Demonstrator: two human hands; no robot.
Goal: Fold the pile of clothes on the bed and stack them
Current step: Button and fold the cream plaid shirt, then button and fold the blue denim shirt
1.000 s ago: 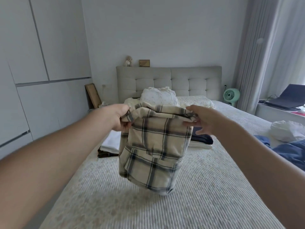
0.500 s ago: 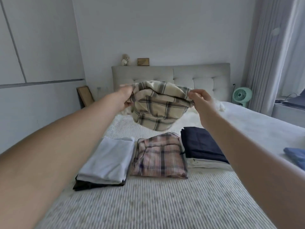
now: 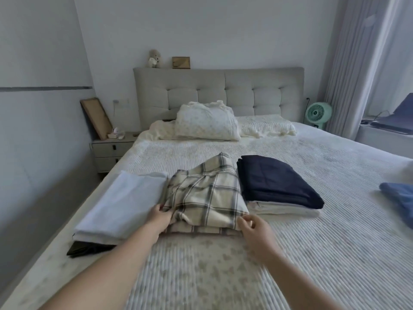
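Lying on the bed, three stacks show, both hands, left hand and right hand, pinching the cream plaid shirt atop the middle stack, its lower garment mostly hidden.

head view, looking down bed lengthwise

Open bedspread lies in front of the three stacks, with more bare bed to the right of the navy stack. The plaid stack sits tight between the pale blue stack and the navy one, leaving almost no gap. Pillows block the far end.
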